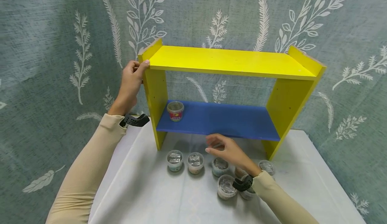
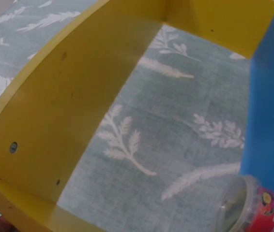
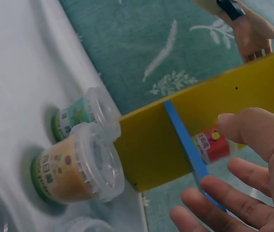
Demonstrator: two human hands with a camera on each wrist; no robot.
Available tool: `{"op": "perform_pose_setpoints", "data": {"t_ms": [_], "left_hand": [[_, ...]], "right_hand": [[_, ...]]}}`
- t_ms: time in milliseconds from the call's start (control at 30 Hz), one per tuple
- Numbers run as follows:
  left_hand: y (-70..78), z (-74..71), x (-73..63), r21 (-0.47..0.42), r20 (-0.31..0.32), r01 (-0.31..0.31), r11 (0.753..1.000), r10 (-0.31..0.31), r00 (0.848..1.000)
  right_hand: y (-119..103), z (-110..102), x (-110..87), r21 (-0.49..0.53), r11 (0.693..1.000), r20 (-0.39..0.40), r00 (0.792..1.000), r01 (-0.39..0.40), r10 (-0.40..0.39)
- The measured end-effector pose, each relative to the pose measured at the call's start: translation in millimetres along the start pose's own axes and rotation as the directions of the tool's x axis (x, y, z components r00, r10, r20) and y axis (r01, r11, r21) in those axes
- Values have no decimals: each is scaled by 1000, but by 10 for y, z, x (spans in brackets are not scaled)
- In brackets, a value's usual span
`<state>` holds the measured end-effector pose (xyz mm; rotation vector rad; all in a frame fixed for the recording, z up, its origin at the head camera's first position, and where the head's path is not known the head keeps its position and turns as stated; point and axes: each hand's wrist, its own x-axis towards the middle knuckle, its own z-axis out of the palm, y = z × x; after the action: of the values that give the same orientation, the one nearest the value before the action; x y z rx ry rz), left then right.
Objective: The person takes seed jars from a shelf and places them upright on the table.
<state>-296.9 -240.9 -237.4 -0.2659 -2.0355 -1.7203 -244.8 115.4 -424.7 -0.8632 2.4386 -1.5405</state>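
My left hand (image 1: 132,79) grips the upper left corner of a small yellow shelf unit (image 1: 232,61), thumb over its front edge and fingers around the outer side. On the left end of its blue board (image 1: 223,119) stands a clear plastic tub (image 1: 175,111) with a red label. In front of that board my right hand (image 1: 225,148) hovers with loosely bent, spread fingers and nothing between them. Beneath it on the table are lidded tubs, among them a green-labelled tub (image 3: 86,114) and an orange-labelled tub (image 3: 74,166).
Several more tubs, such as one near the front (image 1: 226,187) and one by the right leg (image 1: 267,166), stand on the white tablecloth (image 1: 169,200). Behind the shelf hangs a green leaf-patterned curtain (image 1: 193,19). The right forearm hides part of some tubs.
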Motion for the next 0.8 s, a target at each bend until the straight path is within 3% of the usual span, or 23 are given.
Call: {"op": "perform_pose_setpoints", "data": {"t_ms": [433,800], "left_hand": [[-7,14,6,4,-3,2,1000,-2,1000],[-3,-1,-1,3,0,-8,1000,8,1000]], "right_hand": [[-60,106,336,51,998,-19,1000,-21,22],[-181,142,631,56,997,-84,996,43,-39]]}}
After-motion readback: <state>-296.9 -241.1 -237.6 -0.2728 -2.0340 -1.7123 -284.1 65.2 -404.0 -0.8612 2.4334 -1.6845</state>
